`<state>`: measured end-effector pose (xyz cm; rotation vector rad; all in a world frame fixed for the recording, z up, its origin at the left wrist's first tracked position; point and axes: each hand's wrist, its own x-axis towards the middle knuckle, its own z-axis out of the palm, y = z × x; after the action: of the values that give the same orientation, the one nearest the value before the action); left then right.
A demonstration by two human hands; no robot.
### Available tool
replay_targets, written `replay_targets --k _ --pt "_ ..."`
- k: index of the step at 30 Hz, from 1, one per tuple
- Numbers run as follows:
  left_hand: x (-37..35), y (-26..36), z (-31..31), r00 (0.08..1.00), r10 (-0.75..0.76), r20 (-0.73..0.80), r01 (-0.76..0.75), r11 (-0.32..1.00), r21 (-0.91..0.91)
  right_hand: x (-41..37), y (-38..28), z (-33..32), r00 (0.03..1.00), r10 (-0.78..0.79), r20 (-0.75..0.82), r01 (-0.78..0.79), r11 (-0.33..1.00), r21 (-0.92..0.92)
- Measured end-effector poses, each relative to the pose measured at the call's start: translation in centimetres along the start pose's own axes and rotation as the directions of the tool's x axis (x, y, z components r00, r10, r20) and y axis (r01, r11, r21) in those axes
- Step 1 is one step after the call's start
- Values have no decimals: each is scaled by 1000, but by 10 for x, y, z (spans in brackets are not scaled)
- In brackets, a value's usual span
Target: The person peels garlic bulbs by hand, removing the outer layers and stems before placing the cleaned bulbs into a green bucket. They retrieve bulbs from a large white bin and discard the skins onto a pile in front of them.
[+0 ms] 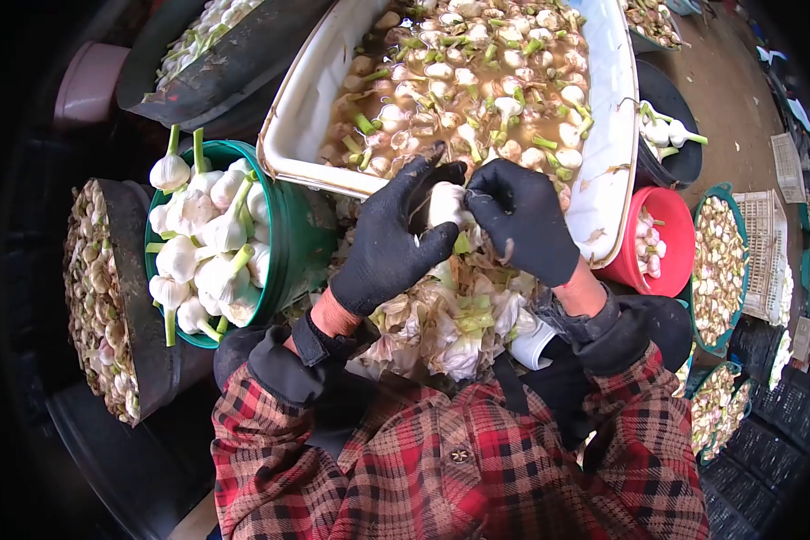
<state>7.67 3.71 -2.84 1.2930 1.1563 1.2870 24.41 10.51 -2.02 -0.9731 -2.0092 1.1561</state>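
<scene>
Between my two black-gloved hands is a white garlic bulb (445,205), just below the near rim of a white tub (326,180). My left hand (392,232) curls round the bulb's left side, thumb below it. My right hand (524,219) is closed in a pinch at the bulb's right side; whatever lies between its fingertips is too small to make out. Loose garlic skins (463,315) are heaped under both hands. In the tub, many bulbs float in brown water (405,141).
At the left, a green bucket (290,243) holds peeled white bulbs, beside a dark container of small bulbs (99,297). A red bowl (678,256) with a few bulbs, a black bowl (684,171), teal-rimmed baskets and a cream crate (758,256) stand to the right.
</scene>
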Motion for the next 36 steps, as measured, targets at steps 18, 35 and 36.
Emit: replay_targets --k 18,35,36 --pt "-2 1 6 990 -93 -107 130 893 430 -3 9 14 971 -101 -218 63 983 -175" --pt "-1 7 7 995 -100 5 98 967 -234 2 27 11 964 194 -182 -195 981 13" --pt "-2 -5 4 995 -97 4 96 968 -231 0 25 14 960 65 -272 -103 987 -127"
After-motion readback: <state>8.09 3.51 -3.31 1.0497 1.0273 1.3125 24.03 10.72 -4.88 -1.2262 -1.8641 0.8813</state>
